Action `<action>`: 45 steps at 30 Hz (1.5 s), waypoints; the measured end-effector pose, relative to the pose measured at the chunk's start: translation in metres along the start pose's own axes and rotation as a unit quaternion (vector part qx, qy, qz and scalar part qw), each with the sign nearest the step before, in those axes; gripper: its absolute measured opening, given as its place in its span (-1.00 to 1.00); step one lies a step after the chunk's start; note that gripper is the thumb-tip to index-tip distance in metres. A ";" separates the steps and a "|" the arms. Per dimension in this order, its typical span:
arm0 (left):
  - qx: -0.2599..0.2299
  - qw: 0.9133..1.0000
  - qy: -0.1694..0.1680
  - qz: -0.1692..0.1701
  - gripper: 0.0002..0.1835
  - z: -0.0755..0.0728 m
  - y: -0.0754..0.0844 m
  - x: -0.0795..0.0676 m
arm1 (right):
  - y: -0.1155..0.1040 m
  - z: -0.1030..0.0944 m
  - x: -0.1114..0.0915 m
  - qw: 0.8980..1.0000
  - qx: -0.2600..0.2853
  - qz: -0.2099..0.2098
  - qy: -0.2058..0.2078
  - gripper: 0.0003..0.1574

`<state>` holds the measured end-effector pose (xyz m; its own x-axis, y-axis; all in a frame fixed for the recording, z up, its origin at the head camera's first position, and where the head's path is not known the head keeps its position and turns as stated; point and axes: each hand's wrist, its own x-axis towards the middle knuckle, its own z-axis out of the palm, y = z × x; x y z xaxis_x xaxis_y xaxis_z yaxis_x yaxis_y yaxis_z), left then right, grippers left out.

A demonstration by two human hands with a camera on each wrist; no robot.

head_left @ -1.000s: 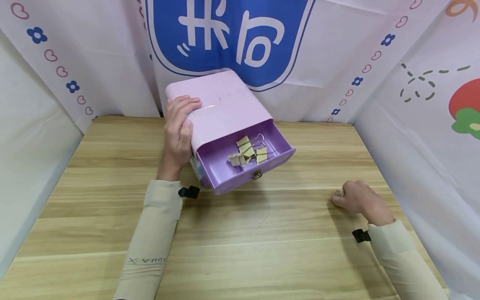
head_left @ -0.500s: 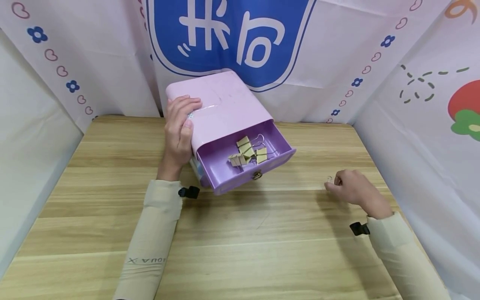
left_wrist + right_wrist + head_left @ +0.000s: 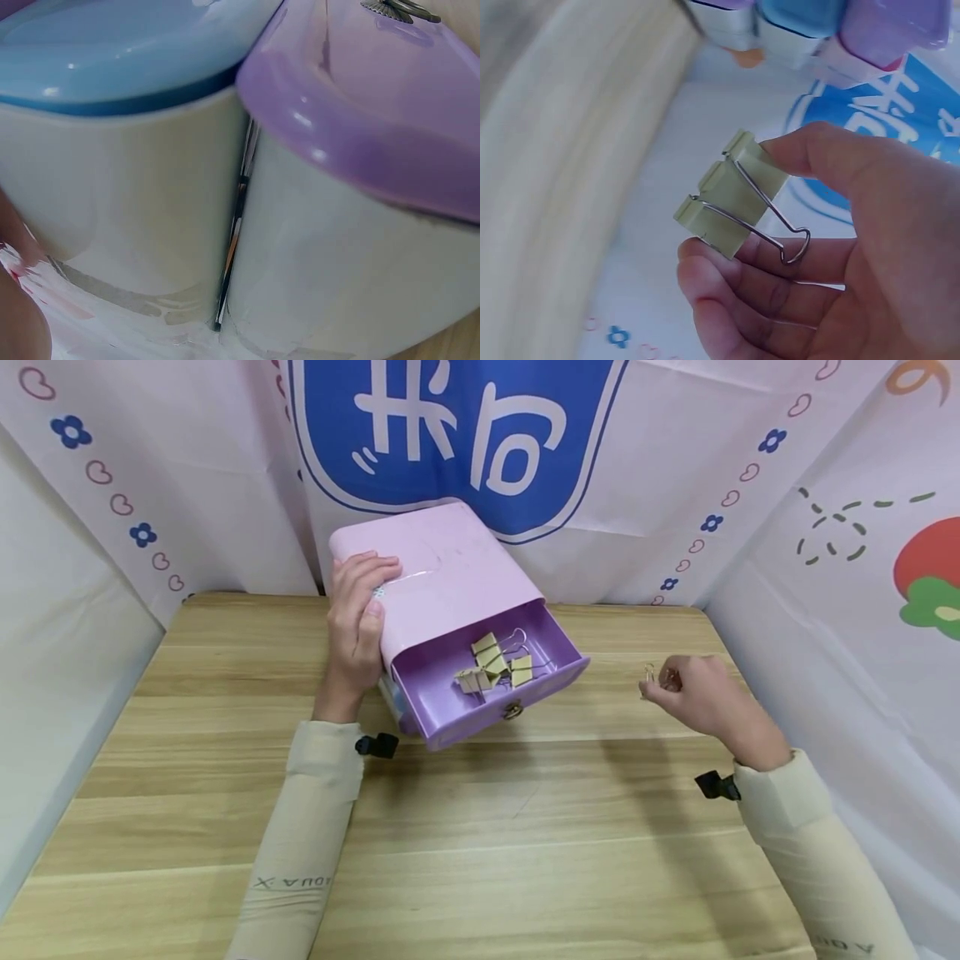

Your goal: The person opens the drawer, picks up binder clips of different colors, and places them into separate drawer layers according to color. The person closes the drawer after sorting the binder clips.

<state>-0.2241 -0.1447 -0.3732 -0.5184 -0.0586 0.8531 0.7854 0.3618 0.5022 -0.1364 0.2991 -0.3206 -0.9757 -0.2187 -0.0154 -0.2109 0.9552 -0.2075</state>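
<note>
A pink drawer box stands at the back of the table with its purple top drawer pulled out. Several pale yellow binder clips lie in that drawer. My left hand grips the box's left upper edge, fingers bent over onto the lid. Raised over the table to the right, my right hand pinches another pale yellow binder clip between thumb and fingers. In the right wrist view the clip's two wire handles point back towards the palm. A blue drawer shows in the left wrist view.
The wooden table spreads in front of the box. White printed cloth hangs behind and along both sides, close to the box's back. A small brass pull sticks out from the drawer front.
My right hand has lifted the binder clip off the right side of the table and moved away from me and slightly left. My left hand and the box stay put.
</note>
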 end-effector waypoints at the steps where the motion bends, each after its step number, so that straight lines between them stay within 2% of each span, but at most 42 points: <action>1: 0.000 1.000 0.001 0.000 -0.38 0.000 0.000 0.000 | -0.003 -0.004 0.002 1.000 -0.003 -0.005 0.008 -0.57; 10: 0.001 1.000 0.001 0.000 -0.38 0.000 0.001 0.001 | -0.030 -0.032 0.011 0.999 -0.013 -0.029 0.044 -0.58; 18: -0.001 1.000 0.001 0.001 -0.38 0.001 0.001 -0.001 | -0.050 -0.049 0.019 0.994 -0.014 -0.064 0.090 -0.62; 23: -0.003 1.000 0.002 0.001 -0.38 0.002 0.000 -0.002 | -0.066 -0.059 0.022 0.991 -0.023 -0.077 0.104 -0.63; 36: -0.002 1.000 -0.005 0.001 -0.38 0.002 0.000 0.000 | -0.106 -0.080 0.029 0.990 -0.026 -0.102 0.090 -0.63; 45: -0.005 1.000 0.002 0.000 -0.38 0.001 0.000 0.000 | -0.145 -0.075 0.029 0.987 -0.037 -0.140 0.067 -0.63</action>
<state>-0.2240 -0.1441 -0.3736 -0.5176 -0.0615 0.8534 0.7889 0.3519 0.5038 -0.1383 0.1697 -0.2178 -0.8761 -0.4533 0.1640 -0.4732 0.8738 -0.1123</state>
